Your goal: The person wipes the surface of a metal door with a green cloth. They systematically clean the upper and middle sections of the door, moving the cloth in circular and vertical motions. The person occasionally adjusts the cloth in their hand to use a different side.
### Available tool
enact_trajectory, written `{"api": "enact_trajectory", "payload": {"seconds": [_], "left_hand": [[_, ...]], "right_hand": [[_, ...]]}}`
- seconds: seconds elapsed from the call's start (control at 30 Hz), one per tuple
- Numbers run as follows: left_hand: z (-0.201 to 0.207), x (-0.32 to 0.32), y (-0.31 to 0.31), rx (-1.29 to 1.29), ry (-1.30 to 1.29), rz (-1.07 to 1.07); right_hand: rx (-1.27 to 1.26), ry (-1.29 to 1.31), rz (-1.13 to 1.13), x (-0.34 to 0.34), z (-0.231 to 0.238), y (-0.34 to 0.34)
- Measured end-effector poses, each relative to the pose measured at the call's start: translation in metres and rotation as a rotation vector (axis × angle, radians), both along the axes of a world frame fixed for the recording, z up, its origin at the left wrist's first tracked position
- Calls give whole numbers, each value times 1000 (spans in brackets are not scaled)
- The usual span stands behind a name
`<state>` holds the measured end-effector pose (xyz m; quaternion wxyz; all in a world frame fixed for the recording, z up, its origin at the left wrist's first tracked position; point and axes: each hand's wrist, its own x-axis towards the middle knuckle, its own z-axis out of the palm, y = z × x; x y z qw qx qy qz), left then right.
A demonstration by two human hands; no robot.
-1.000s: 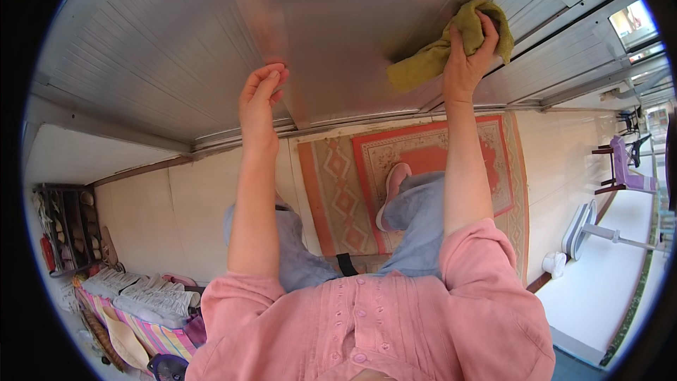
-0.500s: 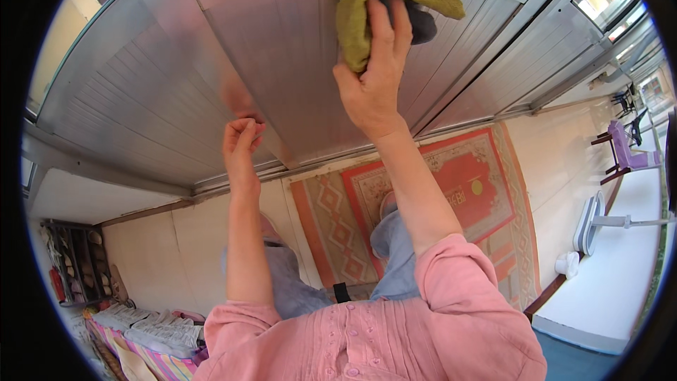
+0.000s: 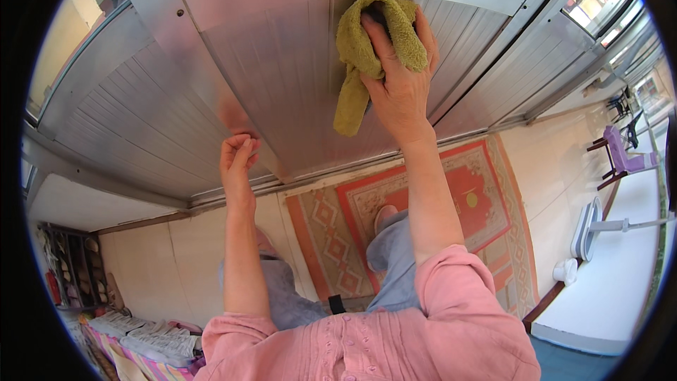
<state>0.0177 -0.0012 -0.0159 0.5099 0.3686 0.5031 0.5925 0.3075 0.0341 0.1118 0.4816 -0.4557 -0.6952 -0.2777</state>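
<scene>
A folded olive-green cloth (image 3: pixel 357 49) is gripped in my right hand (image 3: pixel 405 95), which presses it against the upper part of the ribbed grey metal door panel (image 3: pixel 289 99). One end of the cloth hangs down beside my thumb. Part of my fingers is hidden under the folds. Lower and to the left, my left hand (image 3: pixel 238 155) is loosely closed, its fingers curled in and nothing visible in them. It hovers near the door's vertical frame strip (image 3: pixel 236 106), where its blurred reflection shows.
Under my feet lies a red patterned mat (image 3: pixel 451 190) on a larger geometric rug (image 3: pixel 331 233). At the left stand a dark shoe rack (image 3: pixel 74 261) and a striped cloth-covered item (image 3: pixel 134 353) topped with newspapers. A purple chair (image 3: pixel 620 155) and a flat mop (image 3: pixel 589 229) are at the right.
My right hand has moved slightly right and down, and the cloth has bunched up with one end now hanging down. The left hand has dropped slightly, still curled.
</scene>
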Motion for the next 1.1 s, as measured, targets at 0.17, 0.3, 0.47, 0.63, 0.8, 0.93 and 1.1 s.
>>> {"api": "enact_trajectory", "payload": {"seconds": [0.17,0.3,0.47,0.63,0.8,0.93,1.1], "left_hand": [[5,-1,-2,-13,4,-4],[2,-3,-1,0,4,-11],[4,3,1,9,-22,-12],[0,5,1,-3,-5,16],[-6,4,3,14,14,27],[-7,4,4,20,13,40],[-3,5,0,16,13,43]], "right_hand": [[-37,388,39,33,-20,9],[33,759,30,79,-25,13],[68,1168,136,103,-42,23],[78,1096,274,66,-10,17],[127,387,36,5,-8,12],[113,-22,124,-13,-32,9],[83,330,-47,30,-53,14]]}}
